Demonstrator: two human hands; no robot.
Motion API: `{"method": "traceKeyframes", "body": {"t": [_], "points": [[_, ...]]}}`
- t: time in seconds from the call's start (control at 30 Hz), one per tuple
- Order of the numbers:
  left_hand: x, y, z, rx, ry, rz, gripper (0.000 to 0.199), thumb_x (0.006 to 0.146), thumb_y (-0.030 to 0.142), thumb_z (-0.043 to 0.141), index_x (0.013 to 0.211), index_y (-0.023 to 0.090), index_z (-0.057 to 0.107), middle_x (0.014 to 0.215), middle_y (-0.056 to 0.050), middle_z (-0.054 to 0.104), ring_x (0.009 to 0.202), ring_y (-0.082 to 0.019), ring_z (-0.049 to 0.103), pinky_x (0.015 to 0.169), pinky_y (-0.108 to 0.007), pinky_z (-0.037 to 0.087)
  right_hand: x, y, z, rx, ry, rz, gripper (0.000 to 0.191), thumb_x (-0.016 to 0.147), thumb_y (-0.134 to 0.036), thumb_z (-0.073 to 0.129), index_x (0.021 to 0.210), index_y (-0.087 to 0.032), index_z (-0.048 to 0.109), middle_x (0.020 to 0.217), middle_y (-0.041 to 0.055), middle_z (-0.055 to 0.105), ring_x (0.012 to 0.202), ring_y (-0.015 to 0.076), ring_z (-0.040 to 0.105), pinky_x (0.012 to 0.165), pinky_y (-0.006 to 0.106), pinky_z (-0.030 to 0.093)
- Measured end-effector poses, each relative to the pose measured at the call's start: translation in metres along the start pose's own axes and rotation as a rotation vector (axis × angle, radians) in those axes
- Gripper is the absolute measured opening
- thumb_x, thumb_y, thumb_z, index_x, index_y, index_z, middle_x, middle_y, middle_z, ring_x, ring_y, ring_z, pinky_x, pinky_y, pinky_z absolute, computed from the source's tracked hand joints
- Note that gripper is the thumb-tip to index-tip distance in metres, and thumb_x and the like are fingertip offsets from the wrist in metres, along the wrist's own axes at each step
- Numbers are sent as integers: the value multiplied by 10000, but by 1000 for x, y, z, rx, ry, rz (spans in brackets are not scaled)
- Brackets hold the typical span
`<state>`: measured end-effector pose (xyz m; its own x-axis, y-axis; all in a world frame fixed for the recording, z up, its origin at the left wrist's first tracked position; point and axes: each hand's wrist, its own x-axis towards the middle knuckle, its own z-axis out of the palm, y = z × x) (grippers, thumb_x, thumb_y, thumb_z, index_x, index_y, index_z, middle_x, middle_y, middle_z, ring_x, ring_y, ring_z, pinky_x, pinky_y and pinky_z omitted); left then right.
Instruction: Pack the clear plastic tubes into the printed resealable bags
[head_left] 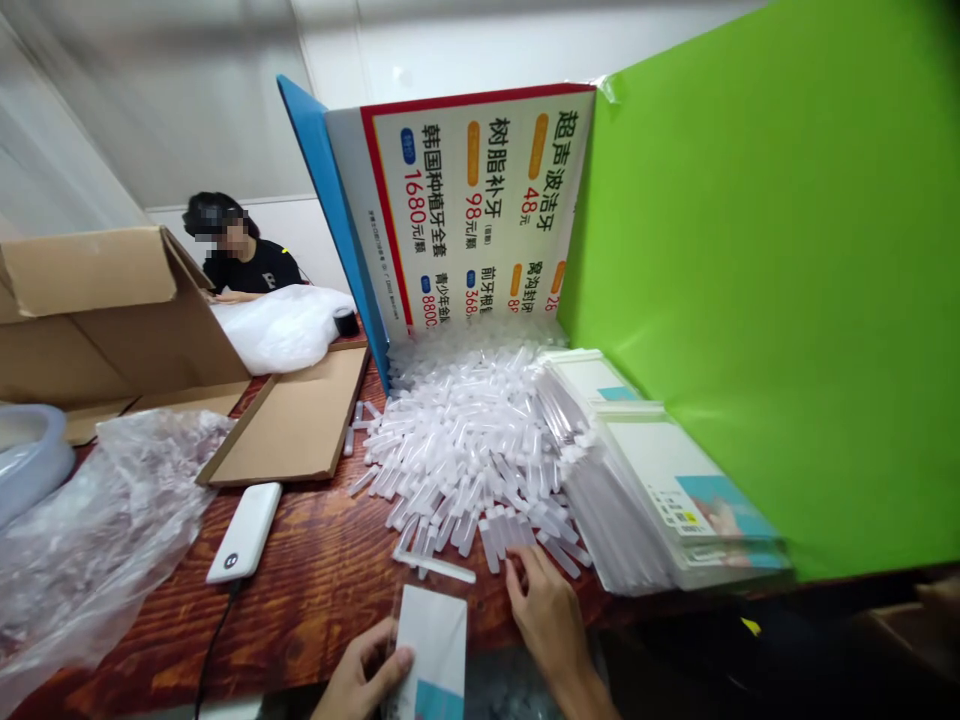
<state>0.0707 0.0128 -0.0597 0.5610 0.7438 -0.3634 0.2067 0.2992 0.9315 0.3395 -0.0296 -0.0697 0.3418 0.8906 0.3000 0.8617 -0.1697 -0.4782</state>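
My left hand (367, 668) is closed on the edge of a clear packaging bag (433, 640) with a white and teal card, thumb on its front. Just to the right, my right hand (546, 610) reaches the near edge of a large heap of small translucent plastic vials (465, 440) with white caps. Its bent thumb and fingers are at the lower ends of several vials (507, 535) lying side by side. A long translucent strip (435, 567) lies crosswise between the hands. Right of the heap, stacks of similar bags with cards (652, 450) lean over one another.
A green board (750, 280) and a printed price board (465, 200) wall in the heap. Leftward lie a white power bank (246, 530) with a cable, a cardboard tray (292, 425), crumpled plastic (127, 500) and a carton (90, 340). A person (251, 260) sits behind.
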Motion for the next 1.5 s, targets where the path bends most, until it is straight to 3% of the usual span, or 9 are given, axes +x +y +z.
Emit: {"method": "traceKeyframes", "body": {"t": [0.13,0.33,0.57,0.83,1.03,1.13,1.3,1.43,1.5], "points": [[5,-7,-6,28,43,-30,599,813,694,639,991,125,695,916,-73,701,851,-224,613,756,-277,481,1,-9,6,-111,0,5,128,948,-294,568,1020,-199,615,920,79,714,783,241,720,648,315,532],[5,0,-8,57,39,-11,513,833,640,655,927,137,698,826,-37,675,756,-187,598,685,-246,473,6,-17,17,-199,-24,71,99,932,-188,524,867,-212,595,829,48,677,686,210,696,585,294,494],[10,-11,3,-33,55,-40,520,814,669,652,899,156,665,730,-16,625,623,-157,560,558,-224,424,14,-18,19,-128,51,57,117,944,-287,541,1019,-207,582,988,97,661,725,224,692,566,303,514],[10,-10,6,-41,48,-58,542,816,682,640,926,153,663,734,-14,600,646,-155,537,581,-226,434,14,-35,18,-107,-149,-54,284,904,-132,547,1148,-242,642,1182,118,664,958,255,711,726,315,570],[5,-6,18,-38,15,-50,544,823,696,619,885,156,645,768,-18,589,696,-160,521,630,-233,436,1,-24,-2,327,-165,-17,382,941,-115,421,1220,-218,660,1037,91,691,869,204,708,782,297,566],[3,-3,22,-17,-41,-77,582,803,731,611,897,158,649,798,-26,589,748,-177,523,685,-249,443,-4,-17,-28,606,-354,-4,351,916,-163,521,1222,-246,672,1109,67,714,976,210,694,879,305,547],[-6,7,21,100,-164,-177,597,778,736,635,860,146,667,800,-21,569,793,-187,499,711,-244,408,-9,-5,-61,828,-652,119,152,856,-215,642,976,-211,735,871,13,734,764,178,686,697,256,536],[-12,13,20,171,-222,-228,608,802,727,617,944,143,708,883,-37,604,861,-199,510,764,-239,400,-12,-2,-63,930,-614,82,113,800,-157,685,843,-201,780,905,25,722,887,186,666,815,287,504],[-12,13,21,121,-245,-207,631,806,741,597,979,146,716,909,-44,614,881,-208,518,775,-244,401,-16,-5,-56,1001,-670,165,96,762,-192,737,851,-189,773,821,9,713,779,168,655,708,262,497]]}}
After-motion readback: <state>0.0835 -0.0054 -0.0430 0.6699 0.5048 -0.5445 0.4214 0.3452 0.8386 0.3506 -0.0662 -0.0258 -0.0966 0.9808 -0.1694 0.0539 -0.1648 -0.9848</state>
